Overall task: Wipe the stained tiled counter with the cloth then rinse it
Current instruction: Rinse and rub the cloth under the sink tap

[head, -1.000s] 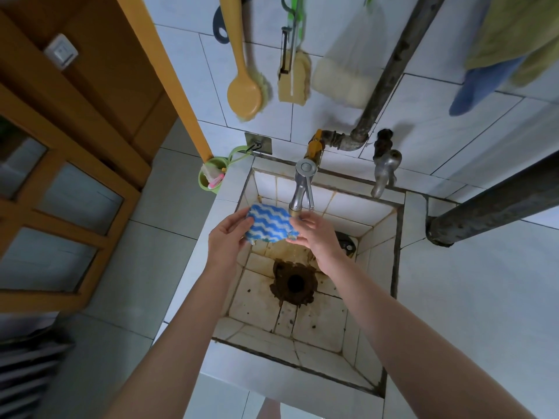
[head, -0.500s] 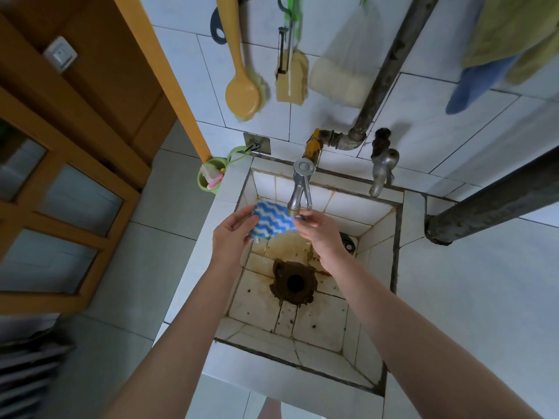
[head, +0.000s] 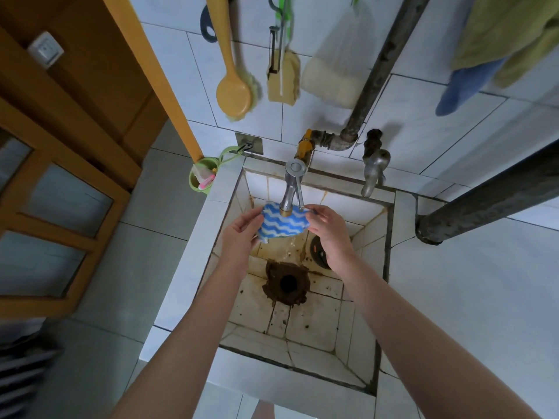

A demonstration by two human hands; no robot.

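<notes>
A white tiled surface holds a stained sink. Just under the tap, a blue wavy-striped cloth hangs stretched, with the left grip and the right grip each pinching one edge.

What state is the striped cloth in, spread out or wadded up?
Spread out. The left hand and right hand each hold one side, with the cloth stretched between them beneath the tap.

A: What's the count?
B: Two taps, two hands, one cloth, one drain.
A: On the wall?
B: One brush at eleven o'clock, two towels at two o'clock, one cup at ten.
</notes>
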